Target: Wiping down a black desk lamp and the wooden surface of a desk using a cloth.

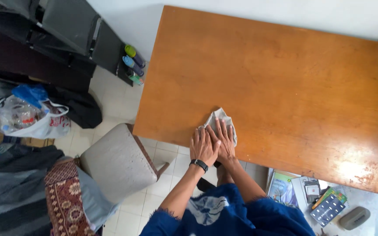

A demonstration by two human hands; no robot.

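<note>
— Cloth (221,120) lies where?
— Near the front edge of the wooden counter (285,87).
— And the hands?
— Left hand (203,146) and right hand (224,140) press flat on it, fingers (223,127) stretched out, gripping nothing; a stool (117,161) stands beside.

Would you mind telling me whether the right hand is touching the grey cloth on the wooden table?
Touching. The head view shows the right hand lying flat on the grey cloth, fingers spread over it, with the left hand beside it.
</note>
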